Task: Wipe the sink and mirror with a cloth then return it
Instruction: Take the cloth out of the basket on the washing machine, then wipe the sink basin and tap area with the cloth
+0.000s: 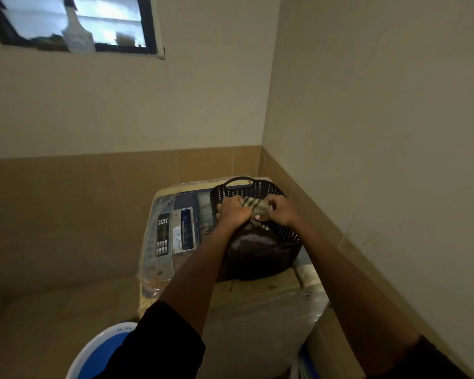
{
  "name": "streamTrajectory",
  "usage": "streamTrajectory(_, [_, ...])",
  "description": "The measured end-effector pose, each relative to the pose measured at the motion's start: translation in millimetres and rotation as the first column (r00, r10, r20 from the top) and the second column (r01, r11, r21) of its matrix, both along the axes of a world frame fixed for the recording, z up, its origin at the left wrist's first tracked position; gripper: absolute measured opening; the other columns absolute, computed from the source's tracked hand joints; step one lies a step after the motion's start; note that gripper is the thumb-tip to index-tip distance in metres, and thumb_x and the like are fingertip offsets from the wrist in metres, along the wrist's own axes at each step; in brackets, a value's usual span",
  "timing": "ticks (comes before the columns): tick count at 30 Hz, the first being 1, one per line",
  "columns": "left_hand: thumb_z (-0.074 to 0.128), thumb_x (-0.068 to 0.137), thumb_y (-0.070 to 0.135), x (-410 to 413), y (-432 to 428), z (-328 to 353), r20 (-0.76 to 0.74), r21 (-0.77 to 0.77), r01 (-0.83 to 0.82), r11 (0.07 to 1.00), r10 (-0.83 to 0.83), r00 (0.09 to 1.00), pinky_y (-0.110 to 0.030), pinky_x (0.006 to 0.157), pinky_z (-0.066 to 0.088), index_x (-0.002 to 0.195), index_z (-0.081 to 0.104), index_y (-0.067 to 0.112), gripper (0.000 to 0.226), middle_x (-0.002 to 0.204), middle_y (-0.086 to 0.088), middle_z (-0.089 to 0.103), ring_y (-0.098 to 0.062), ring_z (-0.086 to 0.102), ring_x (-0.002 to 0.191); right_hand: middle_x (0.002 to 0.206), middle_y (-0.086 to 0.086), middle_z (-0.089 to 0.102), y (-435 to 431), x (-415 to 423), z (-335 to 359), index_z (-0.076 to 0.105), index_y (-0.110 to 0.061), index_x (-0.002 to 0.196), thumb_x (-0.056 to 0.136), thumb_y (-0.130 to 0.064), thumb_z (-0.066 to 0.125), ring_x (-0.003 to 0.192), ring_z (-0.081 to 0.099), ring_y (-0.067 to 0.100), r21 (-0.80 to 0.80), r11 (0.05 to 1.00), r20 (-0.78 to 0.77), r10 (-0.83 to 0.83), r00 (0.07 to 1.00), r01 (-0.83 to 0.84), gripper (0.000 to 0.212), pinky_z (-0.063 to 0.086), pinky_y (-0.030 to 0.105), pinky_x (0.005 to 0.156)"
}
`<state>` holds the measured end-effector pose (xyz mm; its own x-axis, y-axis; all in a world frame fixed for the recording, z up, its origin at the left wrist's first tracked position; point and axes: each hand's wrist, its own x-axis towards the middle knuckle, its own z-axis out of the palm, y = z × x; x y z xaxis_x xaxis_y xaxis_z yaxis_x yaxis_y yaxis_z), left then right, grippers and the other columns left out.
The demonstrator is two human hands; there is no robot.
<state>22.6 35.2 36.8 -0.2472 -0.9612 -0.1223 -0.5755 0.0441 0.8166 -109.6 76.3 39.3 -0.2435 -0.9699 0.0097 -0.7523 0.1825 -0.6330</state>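
A striped beige and dark cloth [256, 205] is bunched between both of my hands above a black perforated plastic basket [260, 188]. My left hand [233, 212] grips the cloth's left end with closed fingers. Closed on its right end is my right hand [281, 211]. The basket stands on top of a washing machine [175, 228] covered in clear plastic, in the corner of the room. Dark fabric lies inside the basket below the cloth. No sink or mirror is in view.
The washing machine's control panel [162, 234] is at the left of the basket. A blue and white bucket [104, 351] stands on the floor at bottom left. Tiled walls close in at the right and behind. A window with a bottle [75, 28] on its sill is at upper left.
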Motion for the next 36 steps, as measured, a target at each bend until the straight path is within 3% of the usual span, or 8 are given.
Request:
streamTrajectory(4, [0.049,0.079,0.004,28,24,27,-0.098,-0.097,0.026,0.995,-0.036,0.995,-0.035,0.082,0.049,0.095,0.057,0.012,0.019,0.105,-0.015,0.063,-0.029,0.056,0.098,0.095,0.017,0.066,20,23,33,0.062,-0.003,0.093,0.073,-0.014,0.077,0.089,0.059,0.029,-0.117,0.991,0.004,0.063,0.998,-0.063,0.028,0.049,0.038,0.08])
streamTrajectory(9, [0.055,0.076,-0.003,86,64,64,-0.332,-0.09,-0.029,0.996,-0.003,0.943,-0.032,0.064,0.048,0.103,0.048,0.013,0.032,0.087,-0.002,0.057,-0.024,0.055,0.089,0.079,0.004,0.056,51,75,78,0.058,-0.001,0.097,0.079,-0.008,0.072,0.07,0.049,0.012,-0.228,0.953,0.076,0.221,0.972,-0.199,0.024,0.035,0.0,0.048])
streamTrajectory(12, [0.059,0.074,-0.004,134,90,76,-0.494,-0.066,-0.125,0.99,0.077,0.866,-0.029,0.06,0.05,0.096,0.046,0.016,0.033,0.081,-0.001,0.056,-0.024,0.056,0.086,0.087,0.007,0.059,64,119,95,0.058,-0.003,0.103,0.08,-0.006,0.071,0.085,0.054,0.017,-0.301,0.916,0.117,0.31,0.944,-0.264,0.027,0.047,0.026,0.077])
streamTrajectory(17, [0.065,0.078,0.012,229,142,78,-0.607,-0.091,-0.315,0.945,0.198,0.77,-0.032,0.069,0.05,0.094,0.046,0.022,0.027,0.086,0.002,0.059,-0.021,0.059,0.089,0.09,0.008,0.06,82,214,106,0.06,-0.003,0.107,0.079,-0.009,0.072,0.086,0.055,0.017,-0.369,0.833,0.093,0.475,0.875,-0.413,0.031,0.044,0.03,0.077])
streamTrajectory(22, [0.062,0.084,0.02,341,215,85,-0.636,-0.178,-0.478,0.86,0.271,0.723,-0.022,0.051,0.051,0.09,0.05,0.041,0.025,0.09,0.008,0.061,-0.013,0.063,0.084,0.088,0.009,0.06,113,333,115,0.061,-0.01,0.104,0.079,-0.014,0.072,0.083,0.054,0.018,-0.4,0.686,0.041,0.676,0.736,-0.608,0.027,0.042,0.028,0.073])
streamTrajectory(27, [0.063,0.085,0.015,453,301,101,-0.597,-0.257,-0.622,0.74,0.384,0.704,-0.026,0.055,0.055,0.093,0.059,0.03,0.017,0.085,0.004,0.065,-0.012,0.066,0.08,0.098,0.016,0.068,162,463,128,0.061,-0.01,0.101,0.078,-0.009,0.07,0.089,0.061,0.024,-0.419,0.501,-0.011,0.831,0.556,-0.757,0.025,0.043,0.028,0.074])
streamTrajectory(33, [0.066,0.085,0.017,577,416,106,-0.618,-0.194,-0.847,0.495,0.609,0.497,-0.03,0.062,0.059,0.11,0.062,0.008,0.027,0.095,-0.011,0.068,-0.02,0.067,0.077,0.092,0.004,0.064,251,620,145,0.056,-0.021,0.089,0.081,-0.003,0.065,0.089,0.058,0.017,-0.465,0.277,0.031,0.954,0.297,-0.841,0.022,0.043,0.027,0.076])
streamTrajectory(36, [0.069,0.083,0.024,637,480,102,-0.612,-0.175,-0.924,0.34,0.698,0.372,-0.034,0.068,0.059,0.093,0.067,0.008,0.019,0.093,-0.014,0.07,-0.024,0.068,0.078,0.091,0.006,0.06,309,696,151,0.049,-0.019,0.092,0.085,0.003,0.056,0.089,0.057,0.019,-0.468,0.136,0.053,0.991,0.126,-0.873,0.024,0.047,0.036,0.08])
